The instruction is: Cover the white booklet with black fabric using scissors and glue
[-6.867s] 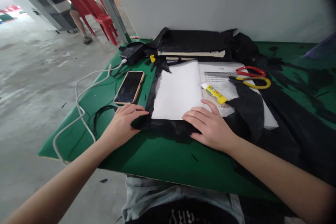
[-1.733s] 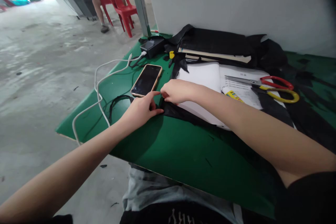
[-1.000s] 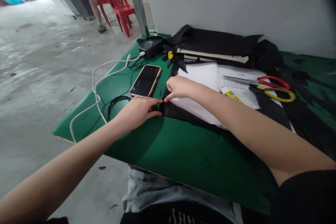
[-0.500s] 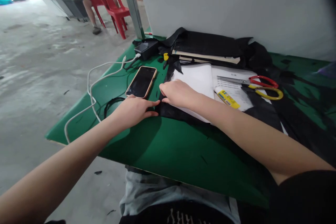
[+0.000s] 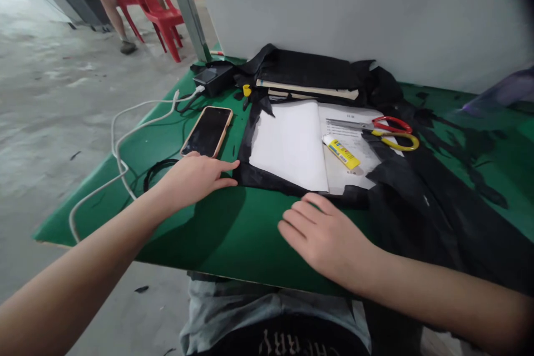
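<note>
An open booklet with white pages (image 5: 287, 144) lies on black cloth (image 5: 267, 178), whose near edge is folded over along it. My left hand (image 5: 196, 178) touches the cloth's near left corner with thumb and a finger apart, holding nothing. Nearer the front, my right hand (image 5: 321, 231) hovers over the table by the cloth's near edge, its fingers slightly curled and empty. On the right-hand page rest a yellow glue tube (image 5: 342, 153) and scissors (image 5: 387, 132) with one red and one yellow handle.
The green table (image 5: 250, 233) also bears a phone (image 5: 208, 130), a white cable (image 5: 120, 139), a black box (image 5: 213, 79) and a cloth-covered stack (image 5: 308, 69) at the back. Black scraps lie at right. Beyond are red chairs (image 5: 162, 11) and a seated person's leg (image 5: 114, 16).
My right hand has left the cloth's left side and come back toward the front right, uncovering the white page. My left hand stays at the corner. The camera view has shifted right.
</note>
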A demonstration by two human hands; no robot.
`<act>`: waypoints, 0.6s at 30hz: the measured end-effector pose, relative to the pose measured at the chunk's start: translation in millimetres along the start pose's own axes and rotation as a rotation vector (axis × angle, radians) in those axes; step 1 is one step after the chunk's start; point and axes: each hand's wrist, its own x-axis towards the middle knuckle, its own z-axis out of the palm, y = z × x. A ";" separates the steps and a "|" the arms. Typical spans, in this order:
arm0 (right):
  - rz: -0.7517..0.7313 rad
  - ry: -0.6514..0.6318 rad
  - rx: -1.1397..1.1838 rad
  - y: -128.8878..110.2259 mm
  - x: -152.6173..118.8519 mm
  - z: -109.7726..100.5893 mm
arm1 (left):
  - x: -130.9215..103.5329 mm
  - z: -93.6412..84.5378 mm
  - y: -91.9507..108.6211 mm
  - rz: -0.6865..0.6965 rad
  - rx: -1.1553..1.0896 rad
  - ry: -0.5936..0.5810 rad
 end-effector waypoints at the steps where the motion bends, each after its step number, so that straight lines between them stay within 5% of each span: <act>1: 0.057 -0.001 -0.035 4.9 -8.4 -2.0 | 0.7 -0.4 0.0 0.002 -0.003 -0.007; 9: 0.420 0.012 -0.207 32.4 -63.5 10.3 | 3.0 1.9 -3.5 0.022 -0.109 0.016; 14: 0.447 0.078 -0.201 37.8 -75.1 19.6 | 1.8 4.4 -4.9 -0.025 -0.189 0.010; 18: 0.332 0.111 -0.252 40.7 -69.8 19.3 | 3.1 4.6 -5.2 -0.047 -0.229 -0.003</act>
